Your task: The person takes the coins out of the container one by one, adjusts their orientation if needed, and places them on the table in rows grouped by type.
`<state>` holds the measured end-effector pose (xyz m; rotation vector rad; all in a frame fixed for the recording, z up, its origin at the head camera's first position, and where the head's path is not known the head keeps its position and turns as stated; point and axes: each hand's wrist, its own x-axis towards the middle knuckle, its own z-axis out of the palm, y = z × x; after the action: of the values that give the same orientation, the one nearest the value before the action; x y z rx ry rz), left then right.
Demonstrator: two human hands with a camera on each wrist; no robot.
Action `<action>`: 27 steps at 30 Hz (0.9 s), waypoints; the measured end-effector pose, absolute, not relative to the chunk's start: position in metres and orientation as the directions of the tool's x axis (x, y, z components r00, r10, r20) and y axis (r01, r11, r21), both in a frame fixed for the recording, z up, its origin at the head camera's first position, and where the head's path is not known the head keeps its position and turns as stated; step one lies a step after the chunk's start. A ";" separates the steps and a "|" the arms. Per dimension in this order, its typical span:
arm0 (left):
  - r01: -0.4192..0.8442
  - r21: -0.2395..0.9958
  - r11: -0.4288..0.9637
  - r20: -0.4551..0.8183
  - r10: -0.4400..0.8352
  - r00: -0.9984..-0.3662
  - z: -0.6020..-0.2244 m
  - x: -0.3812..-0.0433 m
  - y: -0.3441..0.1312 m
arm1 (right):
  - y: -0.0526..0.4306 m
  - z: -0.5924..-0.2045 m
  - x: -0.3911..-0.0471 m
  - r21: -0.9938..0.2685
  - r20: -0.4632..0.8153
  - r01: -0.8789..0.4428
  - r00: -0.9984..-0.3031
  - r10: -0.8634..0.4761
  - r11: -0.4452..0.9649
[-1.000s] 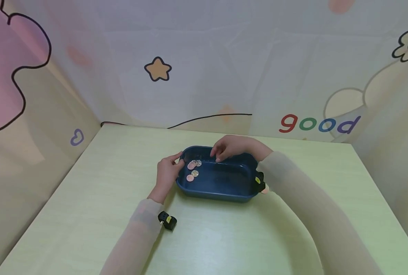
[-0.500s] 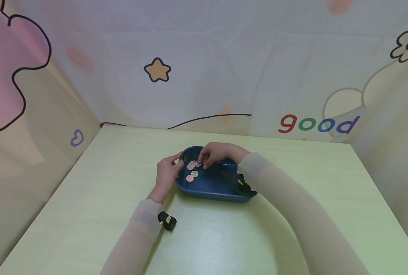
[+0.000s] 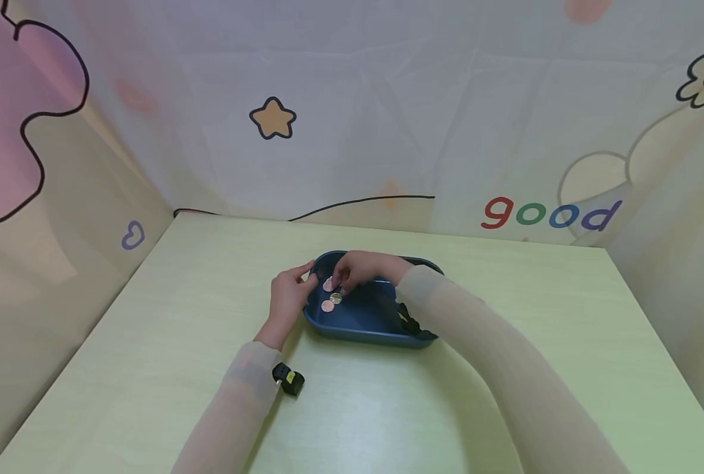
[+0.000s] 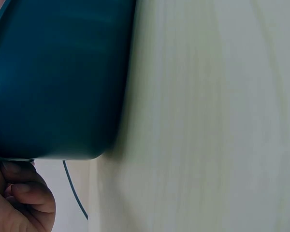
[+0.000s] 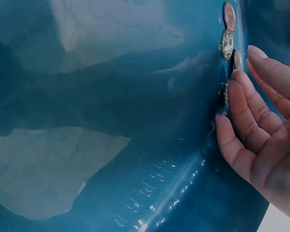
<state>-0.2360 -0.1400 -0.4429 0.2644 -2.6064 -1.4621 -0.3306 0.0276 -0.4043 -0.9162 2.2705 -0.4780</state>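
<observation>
A deep blue rectangular basin with rounded corners sits on the table. My left hand pinches its left end at the rim; in the left wrist view, that hand's curled fingers lie against the basin's end. Reaching inside from the right, my right hand has its fingertips at the coins along the left inner side. A copper-coloured coin and a silvery coin lie in line there. Another copper-coloured coin shows between the right thumb and fingers, which are bent loosely; further coins are partly hidden behind them.
The pale table extends on all sides of the basin. A printed cloth backdrop rises behind it. Black wrist cameras sit at the left sleeve and right sleeve. Glossy reflections and bright specks cover the basin's floor.
My right hand has moved left and slightly nearer inside the basin, from its back middle to the coins, covering some of them. The left hand and the basin have stayed put.
</observation>
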 end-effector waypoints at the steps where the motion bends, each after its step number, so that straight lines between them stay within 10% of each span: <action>1: -0.088 0.855 0.512 0.033 -0.223 -0.974 -0.443 -0.236 -0.140 | 0.027 -0.405 -0.331 -0.534 -0.424 -0.485 -0.555 -0.716 0.693; 27: -0.103 0.860 0.500 0.009 -0.217 -0.976 -0.442 -0.237 -0.140 | 0.016 -0.425 -0.328 -0.474 -0.381 -0.564 -0.560 -0.735 0.676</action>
<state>-0.2367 -0.1402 -0.4421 0.2809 -2.6183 -1.4891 -0.3281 0.0159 -0.4250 -0.9988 2.3291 -0.4038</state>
